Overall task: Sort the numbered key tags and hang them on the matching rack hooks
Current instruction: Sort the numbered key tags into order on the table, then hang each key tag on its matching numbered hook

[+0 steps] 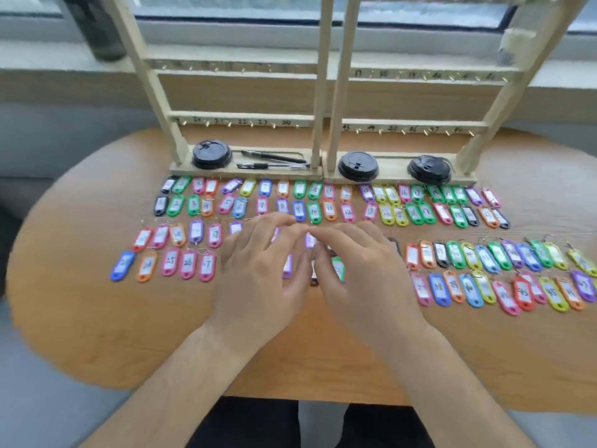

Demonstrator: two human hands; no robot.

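The wooden rack (323,92) stands at the far edge of the table (129,334). It is a pale ladder-like frame of square posts and flat rails. Small brass hooks (230,124) stick out under the rails, with handwritten numbers above them, and no hook in view carries a tag.

On the rack's flat base sit three round black plastic cup lids (211,154) and two black pens (274,156), the pens lying between the left lid and the centre posts.

The key tags (329,211) lie flat on the wood-grain tabletop in front of the rack's base. They are glossy plastic ovals in pink, green, orange, blue, purple, yellow and black, each with a white paper label and a thin wire ring. Two rows lie just in front of the base, and two more lie nearer the person.

Both hands hover over the nearer rows, in front of the rack's centre posts. The left hand (258,270) has its fingers spread and gently bent, gripping nothing. The right hand (361,270) is spread too, its index tip meeting the left fingertips above a purple-edged tag (310,241). Blur hides whether it pinches that tag. A green tag (337,266) shows beneath its thumb.
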